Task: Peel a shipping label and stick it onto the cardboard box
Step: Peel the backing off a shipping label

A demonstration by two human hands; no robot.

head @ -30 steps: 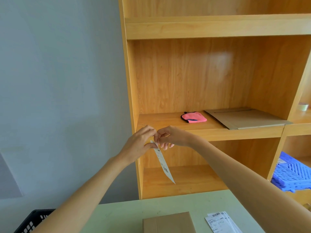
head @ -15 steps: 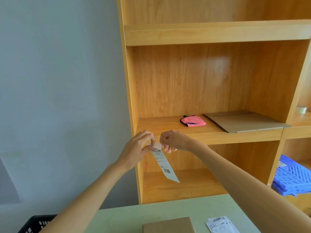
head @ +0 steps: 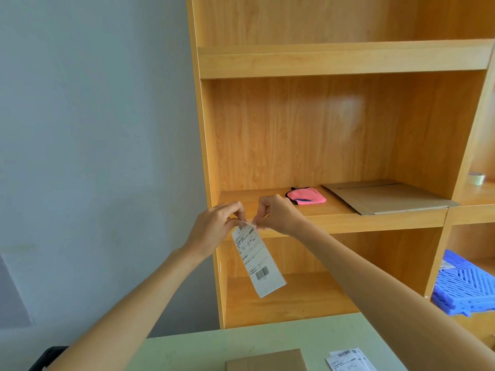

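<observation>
Two bare hands are raised in front of a tall orange-brown wooden shelving unit (head: 334, 62), and between them hangs one long white paper shipping label (head: 257, 261) printed with black text and two barcodes. The left hand (head: 214, 228) pinches the label's top edge between thumb and fingertips, and the right hand (head: 278, 214) pinches the same top corner just beside it, fingers narrowed to a fine grip, so that a thin sliver of the sheet seems to part there; whether that is backing or label cannot be told. The label hangs down and tilts to the right, its lower end free in the air, well above the pale green table (head: 203, 346). On that table, at the bottom edge of the view, lies one flat brown cardboard box (head: 265, 361), only its far part showing, and to its right a small stack of white printed labels (head: 348, 361), whose number cannot be counted. On the middle shelf sit one pink cloth pouch with black trim (head: 306, 196) and one flattened brown cardboard sheet (head: 385, 196), side by side. In the next bay to the right there is one roll of pale tape (head: 476, 178), and below it a stack of blue ribbed plastic panels (head: 466, 287). A black crate corner (head: 45, 360) shows at lower left.
</observation>
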